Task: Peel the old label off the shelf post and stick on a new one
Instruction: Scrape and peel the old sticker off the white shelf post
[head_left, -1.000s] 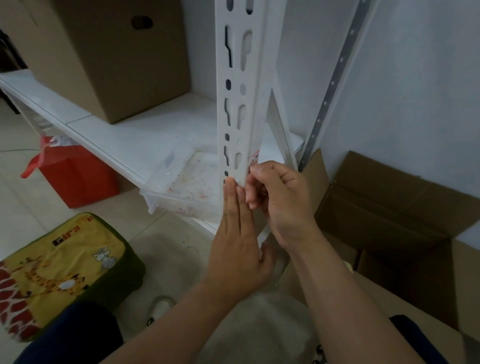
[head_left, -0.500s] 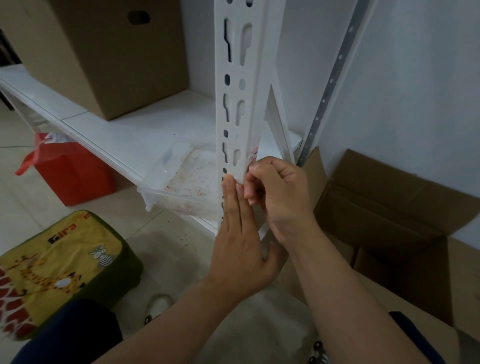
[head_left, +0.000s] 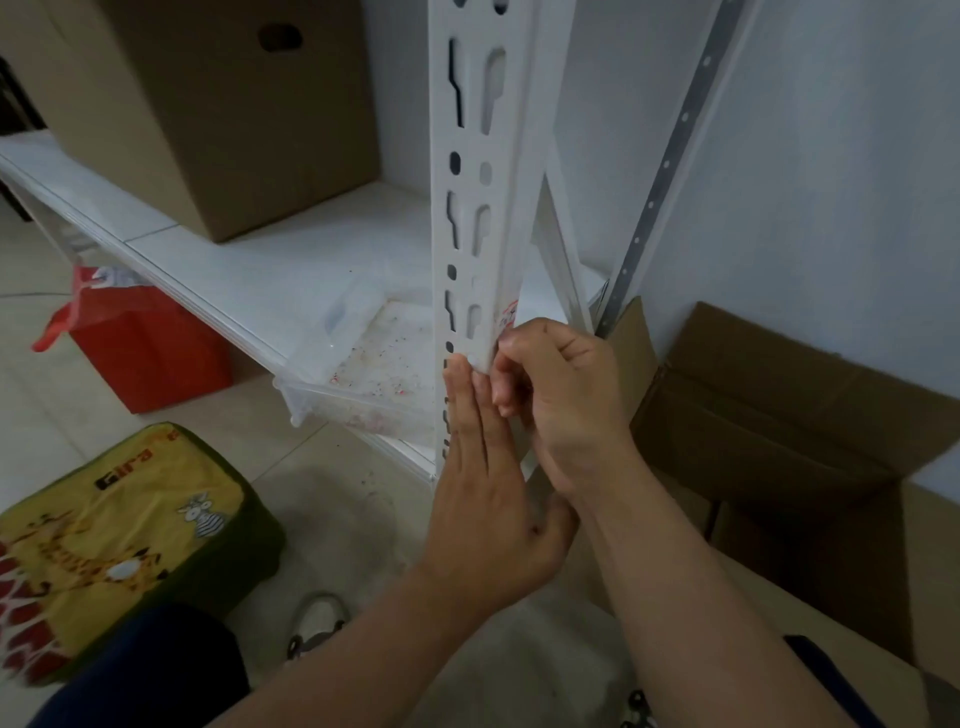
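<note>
A white slotted shelf post (head_left: 485, 171) runs down the middle of the view. On its right face, just above my fingers, shows a small piece of a label (head_left: 508, 313) with red print; most of it is hidden. My right hand (head_left: 563, 405) has its fingers curled at the post's edge, pinching at the label's lower part. My left hand (head_left: 485, 493) lies flat against the post's front face below, fingers straight and together, thumb wrapped around the right side.
A large cardboard box (head_left: 218, 104) stands on the white shelf (head_left: 244, 270). A clear plastic tray (head_left: 363, 374) with specks sits at the shelf's edge. An open carton (head_left: 789, 431) is at right, a red bag (head_left: 140, 343) and yellow cushion (head_left: 119, 525) on the floor at left.
The view has shifted slightly. Both hands stay at the same spot on the post; the right fingers keep working at the label's edge.
</note>
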